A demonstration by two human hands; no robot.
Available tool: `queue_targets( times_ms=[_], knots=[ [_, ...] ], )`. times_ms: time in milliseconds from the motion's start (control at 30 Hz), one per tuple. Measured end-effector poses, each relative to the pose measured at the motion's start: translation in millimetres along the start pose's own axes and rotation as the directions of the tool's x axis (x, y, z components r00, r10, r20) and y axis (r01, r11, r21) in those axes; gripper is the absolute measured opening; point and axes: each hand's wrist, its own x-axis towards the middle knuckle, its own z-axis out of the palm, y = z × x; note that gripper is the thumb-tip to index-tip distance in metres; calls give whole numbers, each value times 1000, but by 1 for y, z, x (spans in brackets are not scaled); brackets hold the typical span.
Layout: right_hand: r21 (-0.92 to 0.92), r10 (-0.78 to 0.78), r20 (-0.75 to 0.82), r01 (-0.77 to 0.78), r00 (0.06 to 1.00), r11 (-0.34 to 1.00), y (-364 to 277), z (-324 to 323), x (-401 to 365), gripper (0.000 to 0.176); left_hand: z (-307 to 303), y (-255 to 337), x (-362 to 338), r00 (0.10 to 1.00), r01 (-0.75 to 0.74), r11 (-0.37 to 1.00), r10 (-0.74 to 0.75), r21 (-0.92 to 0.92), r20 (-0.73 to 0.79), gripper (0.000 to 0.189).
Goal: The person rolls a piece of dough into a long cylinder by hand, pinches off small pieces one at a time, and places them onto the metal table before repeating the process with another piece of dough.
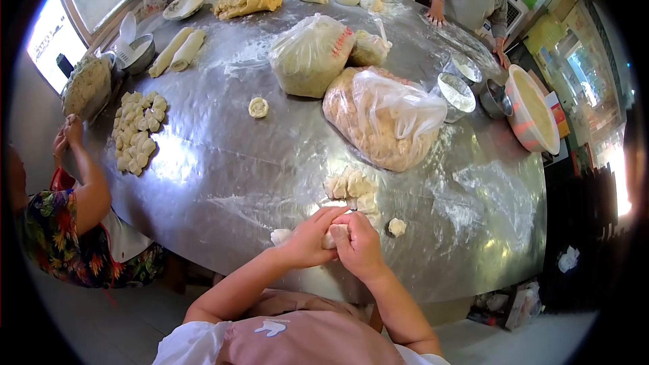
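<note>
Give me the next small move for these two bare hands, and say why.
Probably a gentle squeeze of the pale, roundish dough lump: the left hand and right hand are closed around it, above the grey metal table.

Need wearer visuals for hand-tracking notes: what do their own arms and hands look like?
Left hand and right hand bare, no gloves. Forearms uncovered, no watch visible. Short, loose white sleeves; dusty-pink top layer with small white motif.
</note>
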Motion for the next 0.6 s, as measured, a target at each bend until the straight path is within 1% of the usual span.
queue_targets(
  times_ms=[33, 67, 167, 233, 267, 367, 467, 533, 567, 600],
  knots=[
    [-1, 3, -45, -3, 999, 1000, -4, 0, 2, 18, -1, 2, -2, 998, 58, 998, -58, -11, 19, 66],
    [-12, -30, -71, 29, 997, 1000, -7, 0, 5, 19, -1, 4, -3, 993, 116, 993, -115, -23, 40, 59],
    [-80, -111, -138, 100, 984, 992, -15, 3, 8, 21, 3, 11, -2, 977, 207, 973, -210, -106, -19, 48],
    [-159, -159, -164, 133, 974, 978, -17, 3, 8, 21, -1, 16, 0, 977, 214, 970, -214, -118, 17, 38],
    [-184, -148, -167, 117, 975, 976, -17, 4, 8, 21, -2, 19, 1, 976, 218, 968, -215, -123, 37, 32],
    [-234, -119, -189, 73, 975, 969, -14, 6, 7, 22, -5, 24, 3, 960, 264, 965, -263, 2, 91, 22],
    [-240, -104, -225, 49, 969, 970, 1, 9, 13, 24, -9, 30, 1, 971, 234, 972, -235, 17, 48, 21],
    [-248, -105, -256, 40, 961, 968, 18, 8, 26, 24, -7, 26, -1, 952, 287, 957, -290, 45, 95, 24],
    [-298, -124, -279, 37, 952, 954, 25, 6, 32, 24, -8, 25, -2, 941, 313, 948, -318, 62, 117, 26],
    [-346, -147, -296, 37, 944, 938, 33, 4, 38, 25, -8, 29, -4, 954, 269, 962, -272, 37, 129, 27]
  ],
)
